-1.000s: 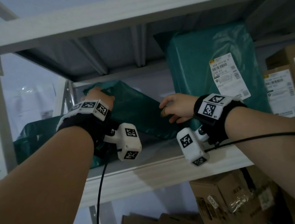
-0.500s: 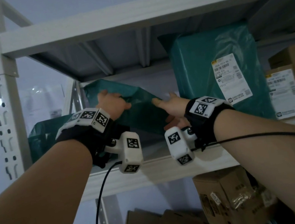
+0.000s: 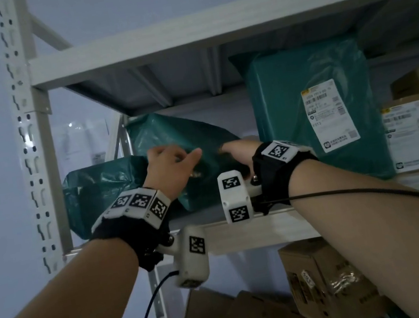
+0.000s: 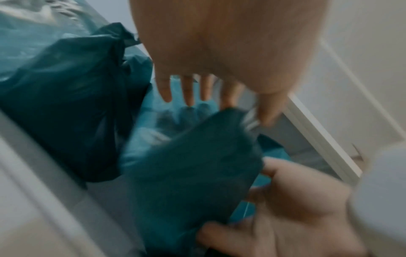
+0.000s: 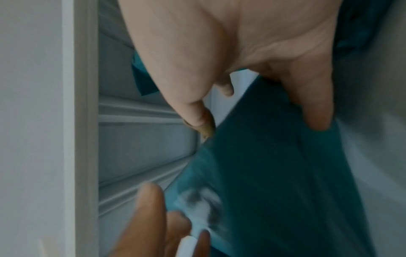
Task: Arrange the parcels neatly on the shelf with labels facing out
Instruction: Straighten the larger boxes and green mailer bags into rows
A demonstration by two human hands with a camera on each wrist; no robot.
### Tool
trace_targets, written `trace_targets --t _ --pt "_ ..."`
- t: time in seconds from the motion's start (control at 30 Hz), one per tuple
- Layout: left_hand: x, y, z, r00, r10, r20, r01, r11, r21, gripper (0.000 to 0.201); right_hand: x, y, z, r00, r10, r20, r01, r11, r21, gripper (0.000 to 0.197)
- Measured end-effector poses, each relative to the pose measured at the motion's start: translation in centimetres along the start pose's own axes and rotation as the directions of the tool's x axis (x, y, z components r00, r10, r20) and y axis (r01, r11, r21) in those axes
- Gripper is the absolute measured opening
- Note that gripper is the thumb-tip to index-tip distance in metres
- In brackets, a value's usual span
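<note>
Both hands are up on the middle shelf (image 3: 256,230), working a floppy green poly-bag parcel (image 3: 186,146) that leans at a slant between the slumped green parcel (image 3: 97,194) at the far left and the tall upright green parcel (image 3: 312,102) whose label (image 3: 329,113) already faces out. The left hand (image 3: 171,170) is on the leaning parcel's upper face, fingers (image 4: 186,92) fairly straight and spread against the film, gripping nothing. The right hand (image 3: 240,151) has its thumb and fingers (image 5: 197,116) pinching the parcel's right edge.

The risk, as I read it: no label shows on this parcel's front, so it likely needs turning, and slick film held by one edge pinch could slide free. If it flops forward it may go over the shelf lip onto the cardboard boxes (image 3: 332,285) below. Swing it too wide to the right and it could nudge the upright parcel, tipping it and hiding the label. The left parcel sits close too, so a shove may crumple it further.
</note>
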State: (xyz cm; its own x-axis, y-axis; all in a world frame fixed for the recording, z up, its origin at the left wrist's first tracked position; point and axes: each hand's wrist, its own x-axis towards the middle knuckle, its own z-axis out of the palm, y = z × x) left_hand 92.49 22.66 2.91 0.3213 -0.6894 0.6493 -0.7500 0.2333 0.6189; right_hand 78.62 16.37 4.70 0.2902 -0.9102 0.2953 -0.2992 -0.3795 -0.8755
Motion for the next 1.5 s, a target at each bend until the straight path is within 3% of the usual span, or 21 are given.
trace_targets --t 0.07,0.17,0.27,0.33,0.47,0.53,0.6,0.7,0.77,0.87,0.93,0.97,1.07,1.1,1.13,1.2,1.23,1.4,1.5 --pt "0.7 -0.7 0.0 0.989 -0.143 -0.048 0.143 0.99 0.004 0.041 -0.5 0.4 0.2 0.999 0.015 0.031 -0.014 0.999 -0.035 0.049" --pt "1.3 -1.8 0.5 0.95 -0.311 -0.014 0.307 0.945 -0.116 0.075 -0.7 1.2 0.5 0.998 0.018 0.064 -0.016 0.999 -0.029 0.048" --pt "3.9 -5.9 2.3 0.913 -0.405 0.05 0.405 0.882 -0.239 0.112 -0.3 1.9 0.9 0.996 0.079 0.038 -0.082 0.992 0.099 0.02" --pt "4.4 -7.3 3.1 0.894 -0.439 0.087 0.444 0.845 -0.296 0.132 -0.2 2.1 0.9 0.992 0.116 0.039 -0.122 0.976 0.183 0.016" --pt "3.1 -6.2 3.8 0.885 -0.46 0.07 0.446 0.795 -0.411 0.156 0.1 2.5 0.8 0.991 0.108 0.076 -0.118 0.981 0.154 0.02" --pt "1.4 -3.6 3.8 0.894 -0.442 0.075 0.428 0.794 -0.432 0.154 0.5 2.8 0.7 0.996 0.072 0.058 -0.074 0.997 0.036 0.039" --pt "0.0 -1.1 3.5 0.887 -0.455 0.082 0.444 0.79 -0.422 0.139 0.7 3.3 0.6 0.999 0.038 0.027 -0.036 0.998 -0.056 0.044" --pt "-0.4 0.7 3.3 0.864 -0.496 0.082 0.483 0.775 -0.407 0.119 0.8 4.0 0.2 0.999 0.0 -0.048 -0.003 0.998 -0.067 0.044" --pt "-0.1 1.5 3.3 0.863 -0.502 0.058 0.479 0.775 -0.412 0.126 0.9 4.5 0.0 0.998 -0.048 -0.043 0.046 0.998 -0.049 0.051" --pt "3.4 -0.3 3.6 0.856 -0.515 -0.035 0.459 0.79 -0.406 0.137 1.1 4.9 0.0 0.993 -0.117 0.025 0.119 0.987 -0.11 0.09" --pt "4.4 0.0 3.3 0.858 -0.513 -0.034 0.456 0.789 -0.411 0.119 0.8 4.6 0.0 0.984 -0.174 0.027 0.175 0.952 -0.252 0.114" --pt "3.4 1.3 2.7 0.873 -0.488 0.017 0.452 0.794 -0.407 0.103 0.7 4.5 0.1 0.975 -0.22 0.013 0.214 0.929 -0.302 0.117" --pt "1.6 4.6 1.8 0.904 -0.403 0.146 0.423 0.785 -0.454 0.043 -0.1 4.1 0.4 0.926 -0.376 -0.034 0.343 0.875 -0.341 0.111" --pt "1.9 4.7 1.7 0.909 -0.392 0.139 0.409 0.782 -0.47 0.036 -0.5 4.0 0.5 0.896 -0.44 -0.052 0.394 0.844 -0.364 0.108" --pt "1.9 5.0 1.6 0.912 -0.386 0.141 0.402 0.764 -0.504 0.039 -0.9 3.8 0.7 0.855 -0.514 -0.072 0.444 0.796 -0.41 0.105" --pt "1.9 5.2 1.4 0.913 -0.376 0.159 0.399 0.738 -0.544 0.064 -1.3 3.2 0.8 0.776 -0.623 -0.099 0.503 0.705 -0.499 0.102" --pt "1.6 5.7 1.2 0.915 -0.368 0.165 0.395 0.731 -0.556 0.072 -1.3 2.9 0.8 0.769 -0.632 -0.097 0.501 0.69 -0.522 0.101" --pt "0.9 7.3 0.7 0.948 -0.315 0.043 0.285 0.782 -0.554 0.069 -0.9 1.4 0.4 0.827 -0.554 -0.093 0.444 0.746 -0.496 0.092" --pt "0.8 6.4 0.2 0.958 -0.284 0.053 0.272 0.826 -0.494 0.056 -0.9 1.2 0.6 0.877 -0.476 -0.068 0.37 0.76 -0.535 0.098"
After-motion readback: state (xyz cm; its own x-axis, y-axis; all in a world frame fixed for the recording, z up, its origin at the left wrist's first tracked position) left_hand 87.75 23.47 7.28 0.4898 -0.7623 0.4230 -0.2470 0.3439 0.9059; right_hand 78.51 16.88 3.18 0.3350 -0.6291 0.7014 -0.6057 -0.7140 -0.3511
